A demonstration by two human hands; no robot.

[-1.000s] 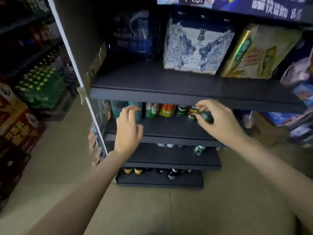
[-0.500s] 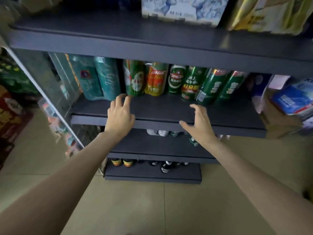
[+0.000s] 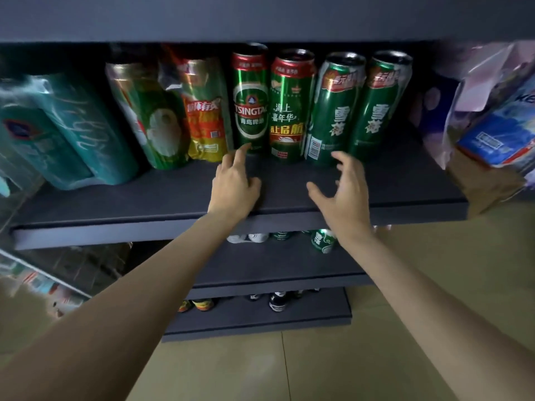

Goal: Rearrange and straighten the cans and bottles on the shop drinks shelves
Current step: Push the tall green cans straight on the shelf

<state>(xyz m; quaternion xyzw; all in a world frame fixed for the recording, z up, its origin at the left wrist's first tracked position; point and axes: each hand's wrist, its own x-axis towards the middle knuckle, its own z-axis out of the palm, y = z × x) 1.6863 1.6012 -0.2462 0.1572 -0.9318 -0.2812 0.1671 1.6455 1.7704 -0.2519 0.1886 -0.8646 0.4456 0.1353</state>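
Note:
A row of tall cans stands at the back of a dark shelf (image 3: 390, 195): two teal cans (image 3: 66, 131), a green-and-white can (image 3: 150, 120), an orange-yellow can (image 3: 202, 111), a green Tsingtao can (image 3: 250, 99), a green-and-red can (image 3: 291, 107) and two green Snow cans (image 3: 356, 108). My left hand (image 3: 236, 183) hovers over the shelf with its index finger stretched toward the foot of the Tsingtao can. My right hand (image 3: 343, 192) is spread open just in front of the left Snow can. Neither hand holds anything.
The shelf above (image 3: 260, 15) overhangs the cans closely. Lower shelves (image 3: 275, 279) carry more cans (image 3: 322, 241) and bottles (image 3: 276, 302). Plastic-wrapped packs (image 3: 498, 123) and a cardboard box (image 3: 480, 183) crowd the shelf's right end. A glass side panel (image 3: 58, 264) is at the left; tiled floor lies below.
The view has dropped and closed in on the can shelf. Both hands moved from the shelf's front edge inward toward the cans, the left one shifting right toward the Tsingtao can.

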